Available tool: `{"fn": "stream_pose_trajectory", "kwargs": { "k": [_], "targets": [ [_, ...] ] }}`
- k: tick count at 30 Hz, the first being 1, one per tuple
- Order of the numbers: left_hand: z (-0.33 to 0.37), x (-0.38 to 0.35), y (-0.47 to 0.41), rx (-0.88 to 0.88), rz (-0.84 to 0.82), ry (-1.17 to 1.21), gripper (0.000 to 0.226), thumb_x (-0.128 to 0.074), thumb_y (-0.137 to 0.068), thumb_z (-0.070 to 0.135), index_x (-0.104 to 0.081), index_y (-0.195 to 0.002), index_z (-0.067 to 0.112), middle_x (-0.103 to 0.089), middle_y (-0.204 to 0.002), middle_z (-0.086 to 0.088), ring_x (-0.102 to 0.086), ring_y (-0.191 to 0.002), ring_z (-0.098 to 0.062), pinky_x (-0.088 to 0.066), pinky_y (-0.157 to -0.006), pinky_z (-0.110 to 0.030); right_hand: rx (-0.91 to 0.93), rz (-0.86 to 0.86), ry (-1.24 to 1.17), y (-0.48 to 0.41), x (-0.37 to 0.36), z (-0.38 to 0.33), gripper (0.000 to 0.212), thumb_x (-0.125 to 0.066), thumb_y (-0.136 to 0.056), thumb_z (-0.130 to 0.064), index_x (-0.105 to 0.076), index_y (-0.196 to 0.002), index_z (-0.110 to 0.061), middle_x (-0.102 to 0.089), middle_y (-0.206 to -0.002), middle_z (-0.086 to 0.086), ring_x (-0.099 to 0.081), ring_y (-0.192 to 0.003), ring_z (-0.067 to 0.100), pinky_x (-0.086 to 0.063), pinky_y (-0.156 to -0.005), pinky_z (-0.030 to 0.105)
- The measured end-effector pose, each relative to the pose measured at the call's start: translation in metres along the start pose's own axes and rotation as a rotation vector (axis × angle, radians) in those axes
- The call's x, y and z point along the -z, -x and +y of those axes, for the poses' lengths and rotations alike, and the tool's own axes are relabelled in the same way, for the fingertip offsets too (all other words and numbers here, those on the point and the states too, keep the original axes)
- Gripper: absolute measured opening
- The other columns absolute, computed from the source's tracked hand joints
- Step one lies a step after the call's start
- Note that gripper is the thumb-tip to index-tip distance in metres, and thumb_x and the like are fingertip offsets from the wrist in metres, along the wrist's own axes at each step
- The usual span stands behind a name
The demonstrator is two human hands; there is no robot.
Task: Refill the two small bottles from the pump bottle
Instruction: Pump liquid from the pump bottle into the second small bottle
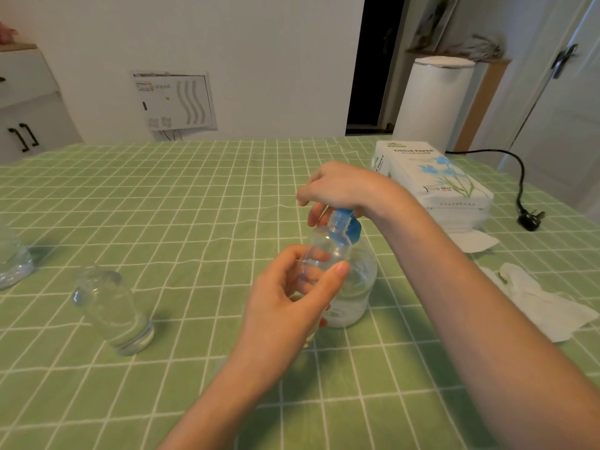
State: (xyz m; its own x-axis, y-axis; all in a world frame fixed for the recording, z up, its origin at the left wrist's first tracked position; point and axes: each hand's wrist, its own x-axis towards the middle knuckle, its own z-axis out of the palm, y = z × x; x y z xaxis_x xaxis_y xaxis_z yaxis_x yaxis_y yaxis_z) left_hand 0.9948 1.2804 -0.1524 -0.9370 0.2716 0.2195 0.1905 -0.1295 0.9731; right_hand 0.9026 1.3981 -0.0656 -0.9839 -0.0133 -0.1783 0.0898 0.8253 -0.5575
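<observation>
Pump bottle (pixel 361 280) top gripped by R hand (pixel 341 186), L hand (pixel 285 300) holds small bottle (pixel 328 248) (tissue pack (pixel 438 183) nr).

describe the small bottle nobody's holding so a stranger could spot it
On the green checked tablecloth, look left of the left hand. The small clear bottle stands upright there, alone and untouched; the other bottle is held up at the blue pump; a cut-off clear container sits farther left.

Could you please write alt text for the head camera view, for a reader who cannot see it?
A person's left hand holds a small clear bottle at the blue pump head of a pump bottle, while the right hand grips the pump from above. A second small bottle stands to the left on the green checked tablecloth.
</observation>
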Motion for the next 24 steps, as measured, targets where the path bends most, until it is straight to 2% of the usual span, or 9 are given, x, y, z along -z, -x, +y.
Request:
{"fn": "stream_pose_trajectory", "kwargs": {
  "k": [2,4,8,12,14,17,19,24],
  "targets": [
    [-0.0011,0.0001,0.0001,0.008,0.007,0.002,0.027,-0.071,-0.068,0.045,-0.066,-0.085,0.024,-0.062,-0.073,-0.017,-0.053,-0.06,-0.015,-0.046,-0.049,-0.017,-0.004,-0.003,-0.001,-0.0006,-0.0014,0.001,0.031,-0.052,-0.09,-0.02,-0.062,-0.112,0.0,-0.069,-0.11,0.018,-0.055,-0.079,0.022,-0.041,-0.068,0.031],
    [-0.002,0.0002,0.0011,0.015,0.002,0.007,0.024,-0.073,-0.069,0.043,-0.066,-0.082,0.024,-0.062,-0.07,-0.012,-0.052,-0.06,-0.013,-0.046,-0.048,-0.018,-0.011,-0.018,0.002,-0.0015,-0.0045,0.0033,0.032,-0.052,-0.09,-0.019,-0.061,-0.114,0.001,-0.068,-0.112,0.02,-0.054,-0.079,0.023,-0.039,-0.068,0.031],
    [-0.0033,0.0,0.0019,0.028,0.01,0.011,0.028,-0.07,-0.062,0.046,-0.065,-0.08,0.025,-0.061,-0.072,-0.009,-0.051,-0.06,-0.015,-0.046,-0.047,-0.018,-0.014,-0.019,-0.014,-0.001,-0.0075,0.0042,0.032,-0.052,-0.09,-0.02,-0.061,-0.113,0.0,-0.068,-0.11,0.02,-0.057,-0.081,0.024,-0.041,-0.069,0.032],
    [-0.0033,-0.0007,0.0019,0.028,0.017,0.011,0.028,-0.075,-0.066,0.046,-0.065,-0.081,0.024,-0.061,-0.073,-0.01,-0.051,-0.06,-0.015,-0.046,-0.047,-0.018,-0.004,0.025,-0.017,0.0013,-0.0068,0.0036,0.034,-0.049,-0.091,-0.022,-0.061,-0.112,0.001,-0.069,-0.108,0.02,-0.06,-0.083,0.026,-0.042,-0.07,0.031],
    [-0.0024,-0.0007,0.0011,0.016,0.011,0.015,0.031,-0.073,-0.064,0.047,-0.065,-0.083,0.023,-0.062,-0.074,-0.011,-0.053,-0.061,-0.015,-0.046,-0.048,-0.017,0.006,0.038,0.011,0.0006,-0.0043,0.001,0.034,-0.049,-0.091,-0.023,-0.061,-0.112,0.001,-0.069,-0.108,0.019,-0.064,-0.089,0.03,-0.046,-0.073,0.032],
    [-0.0002,0.0,-0.0004,0.002,0.005,0.018,0.031,-0.068,-0.064,0.044,-0.065,-0.086,0.023,-0.062,-0.073,-0.009,-0.054,-0.06,-0.014,-0.046,-0.048,-0.017,0.019,0.073,0.065,-0.0006,0.0004,-0.0025,0.032,-0.049,-0.091,-0.023,-0.06,-0.111,-0.001,-0.069,-0.107,0.016,-0.06,-0.083,0.024,-0.047,-0.07,0.031],
    [0.0006,0.0002,0.0,0.004,0.007,0.013,0.032,-0.068,-0.063,0.044,-0.065,-0.087,0.022,-0.063,-0.073,-0.01,-0.054,-0.059,-0.013,-0.046,-0.048,-0.017,0.019,0.072,0.054,-0.001,0.0002,-0.0016,0.032,-0.049,-0.091,-0.022,-0.061,-0.111,0.0,-0.069,-0.108,0.017,-0.059,-0.081,0.023,-0.051,-0.076,0.035],
    [0.0005,-0.0006,0.0009,0.01,0.006,0.003,0.038,-0.067,-0.06,0.048,-0.065,-0.088,0.022,-0.064,-0.077,-0.016,-0.055,-0.06,-0.013,-0.047,-0.049,-0.017,0.001,0.043,0.004,0.001,-0.0018,0.0002,0.031,-0.05,-0.089,-0.021,-0.063,-0.11,-0.001,-0.07,-0.108,0.017,-0.058,-0.08,0.022,-0.042,-0.07,0.03]
  ]
}}
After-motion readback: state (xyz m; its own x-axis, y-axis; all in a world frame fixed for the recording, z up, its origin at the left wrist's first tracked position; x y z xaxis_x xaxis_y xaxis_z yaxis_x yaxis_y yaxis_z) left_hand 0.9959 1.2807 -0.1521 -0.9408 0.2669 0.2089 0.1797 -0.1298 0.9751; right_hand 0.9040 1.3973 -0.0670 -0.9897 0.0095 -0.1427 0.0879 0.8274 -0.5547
